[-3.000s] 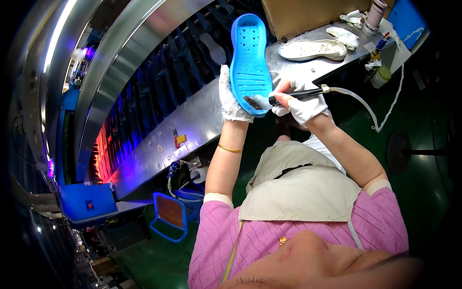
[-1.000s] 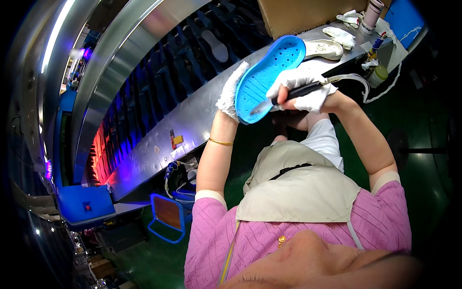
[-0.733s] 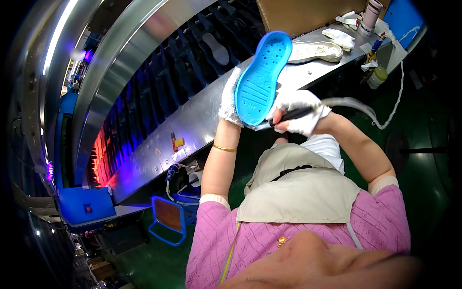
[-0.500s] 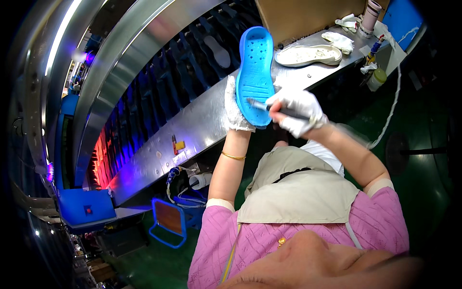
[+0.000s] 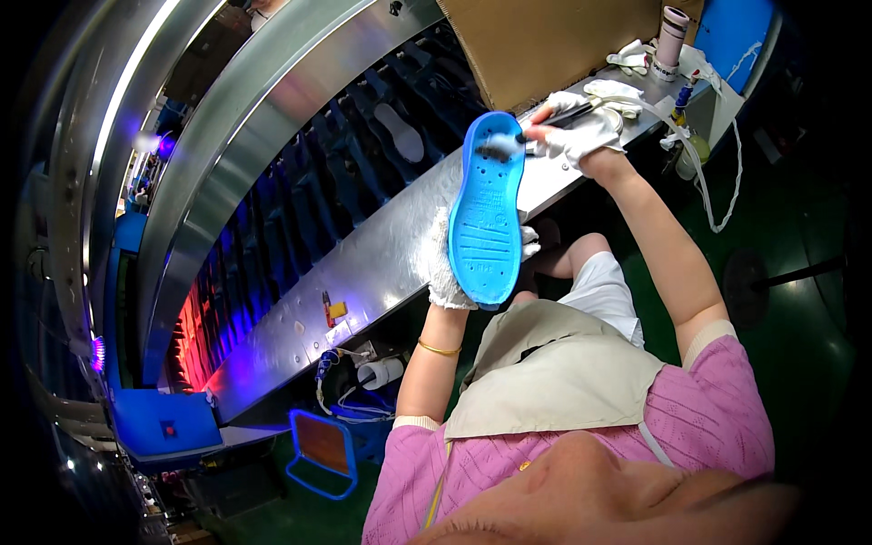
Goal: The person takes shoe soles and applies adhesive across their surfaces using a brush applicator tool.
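My left hand (image 5: 442, 263), in a white knit glove, grips a blue shoe sole (image 5: 488, 213) from beneath, its fingertips showing at the sole's right edge. The sole's inner face is up, with small holes near the toe and ridges at the heel. In my right hand (image 5: 577, 136), gloved in white with some bare fingertips, is a dark-handled brush (image 5: 568, 116). Its bristles (image 5: 498, 148) are blurred and lie over the toe end of the sole. A pale tube (image 5: 672, 113) runs from the handle's end. The white shoe upper seen earlier is mostly hidden behind my right hand.
A metal ledge (image 5: 381, 250) runs beside a conveyor (image 5: 336, 173) of dark slats carrying a grey sole (image 5: 400, 132). At the back stand a cardboard box (image 5: 545, 45) and a pink cylinder (image 5: 670, 41) near white gloves (image 5: 629, 57). A blue-framed stool (image 5: 322, 450) is lower left.
The brush moved from the sole's heel to its toe as my right hand went up and away. My left hand and the sole came lower in view, nearer my body.
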